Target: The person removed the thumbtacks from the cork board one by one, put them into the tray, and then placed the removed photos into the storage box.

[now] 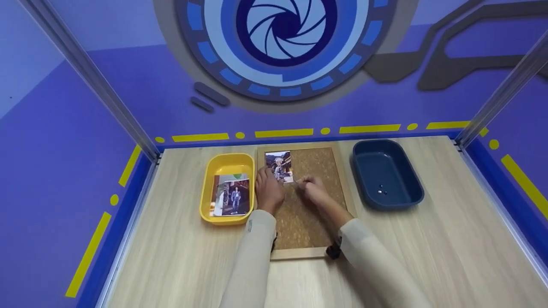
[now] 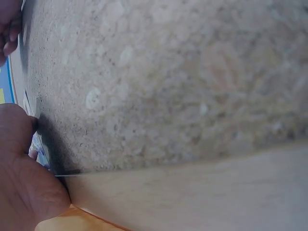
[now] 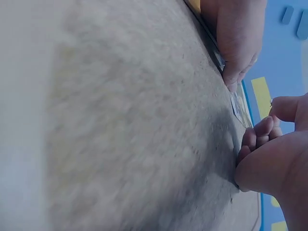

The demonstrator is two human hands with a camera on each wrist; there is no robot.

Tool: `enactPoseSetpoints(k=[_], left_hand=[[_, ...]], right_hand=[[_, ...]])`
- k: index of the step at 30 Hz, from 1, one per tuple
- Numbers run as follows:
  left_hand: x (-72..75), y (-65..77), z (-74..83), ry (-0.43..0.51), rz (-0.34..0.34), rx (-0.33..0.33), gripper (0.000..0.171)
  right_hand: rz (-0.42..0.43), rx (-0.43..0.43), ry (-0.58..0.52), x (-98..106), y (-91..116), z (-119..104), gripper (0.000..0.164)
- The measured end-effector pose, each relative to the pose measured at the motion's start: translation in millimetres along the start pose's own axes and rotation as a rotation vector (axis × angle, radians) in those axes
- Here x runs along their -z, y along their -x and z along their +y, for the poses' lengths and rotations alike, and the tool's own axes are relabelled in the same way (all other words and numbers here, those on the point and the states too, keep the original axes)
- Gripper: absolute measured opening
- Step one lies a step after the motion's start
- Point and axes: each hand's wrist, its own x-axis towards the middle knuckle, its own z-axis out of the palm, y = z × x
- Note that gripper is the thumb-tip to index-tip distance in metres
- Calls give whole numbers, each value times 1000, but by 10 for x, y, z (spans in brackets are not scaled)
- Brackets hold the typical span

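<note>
A photo [image 1: 279, 167] of a person lies on the upper left of a wood-framed cork board [image 1: 312, 222]. My left hand [image 1: 269, 190] rests on the board's left side, its fingers touching the photo's lower left part. Beside the photo's lower right corner, my right hand [image 1: 316, 188] has its fingers curled. Its thumb and forefinger pinch a small shiny pin [image 3: 271, 102], mostly hidden by the fingertips. In the left wrist view, the left hand [image 2: 24, 178] sits over the board's edge against the photo.
Left of the board stands a yellow tray [image 1: 205, 188] with several photos [image 1: 236, 196] in it. A dark blue tray [image 1: 413, 188] on the right holds a few small shiny pieces [image 1: 382, 190]. Behind the wooden table [image 1: 171, 256] rises a printed blue wall [image 1: 141, 90].
</note>
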Motion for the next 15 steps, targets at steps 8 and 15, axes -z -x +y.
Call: enactPoseSetpoints(k=[8, 15], left_hand=[[41, 20, 28, 28, -47, 31, 56], [87, 23, 13, 54, -46, 15, 56]], right_hand=[[-18, -19, 54, 154, 130, 26, 10], [-22, 7, 95, 304, 246, 1, 7]])
